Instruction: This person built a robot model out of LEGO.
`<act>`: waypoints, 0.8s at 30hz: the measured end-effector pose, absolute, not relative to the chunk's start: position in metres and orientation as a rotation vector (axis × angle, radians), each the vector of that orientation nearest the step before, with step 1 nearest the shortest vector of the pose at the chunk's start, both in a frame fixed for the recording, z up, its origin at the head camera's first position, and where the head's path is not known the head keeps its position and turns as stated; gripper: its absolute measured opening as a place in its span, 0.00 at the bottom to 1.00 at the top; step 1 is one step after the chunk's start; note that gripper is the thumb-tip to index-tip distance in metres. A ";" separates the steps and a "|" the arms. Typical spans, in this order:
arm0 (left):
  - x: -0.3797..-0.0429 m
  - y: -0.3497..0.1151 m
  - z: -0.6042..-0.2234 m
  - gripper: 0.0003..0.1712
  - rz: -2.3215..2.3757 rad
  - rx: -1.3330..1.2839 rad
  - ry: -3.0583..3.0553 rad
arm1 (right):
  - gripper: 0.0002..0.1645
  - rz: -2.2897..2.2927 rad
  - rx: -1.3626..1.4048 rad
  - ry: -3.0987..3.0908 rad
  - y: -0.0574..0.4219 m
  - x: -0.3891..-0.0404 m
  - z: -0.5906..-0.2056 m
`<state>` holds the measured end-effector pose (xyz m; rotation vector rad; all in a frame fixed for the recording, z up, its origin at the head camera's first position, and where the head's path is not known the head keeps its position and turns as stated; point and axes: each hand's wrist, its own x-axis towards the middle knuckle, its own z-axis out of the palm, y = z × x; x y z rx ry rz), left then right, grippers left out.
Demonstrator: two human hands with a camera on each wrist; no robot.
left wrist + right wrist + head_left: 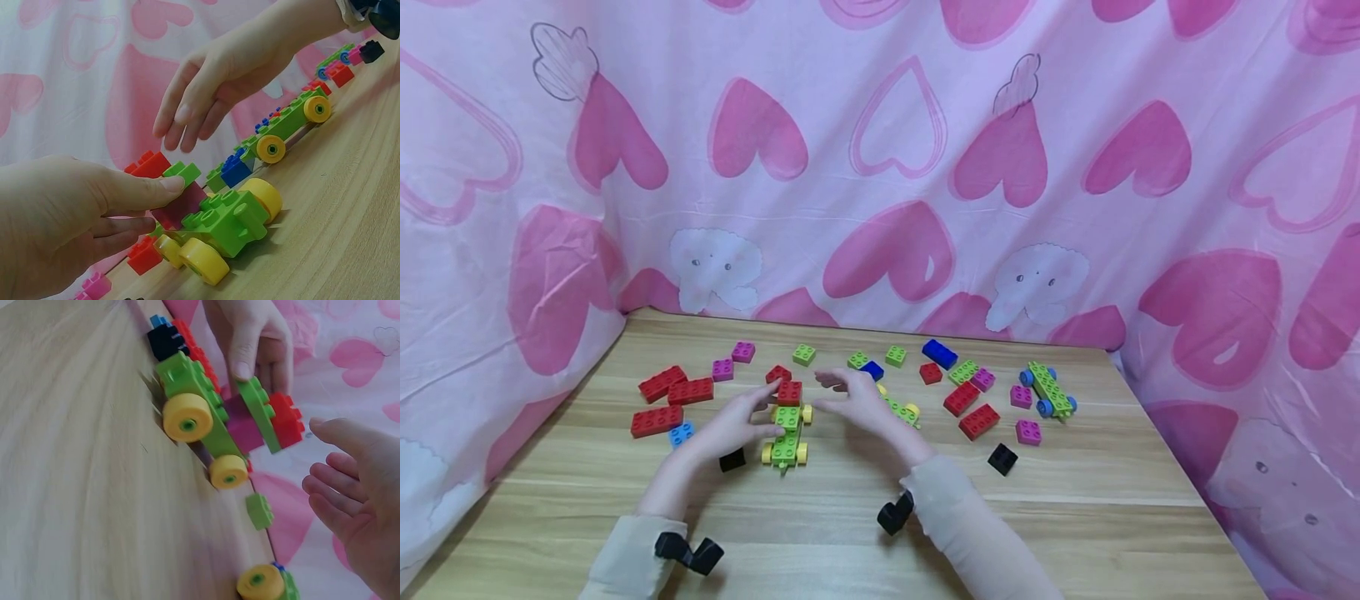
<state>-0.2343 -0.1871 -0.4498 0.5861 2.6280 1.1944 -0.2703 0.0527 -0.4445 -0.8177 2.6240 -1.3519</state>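
Green car [786, 448] is already topped by 3 stacked bricks [259, 412] pinched by the left hand [739, 423], the right hand [861, 402] empty, loose bricks [979, 422] left unattached.

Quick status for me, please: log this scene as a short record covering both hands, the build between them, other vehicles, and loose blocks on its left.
Left hand: holds the build, thumb against the green block
Right hand: raised nearby, holding nothing
Build: yellow-wheeled green base; purple block, green block, red block stacked upward
Other vehicles: one yellow-wheeled, one blue-wheeled
Loose, left: black block, light-blue block, red blocks
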 end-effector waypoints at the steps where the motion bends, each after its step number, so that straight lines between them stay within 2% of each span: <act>1: -0.234 -0.187 -0.450 0.48 1.187 0.582 2.631 | 0.28 -1.350 -0.817 2.626 0.056 -0.270 -0.444; 24: -0.233 -0.187 -0.448 0.48 1.184 0.572 2.634 | 0.39 -1.248 -0.788 2.578 0.131 -0.268 -0.438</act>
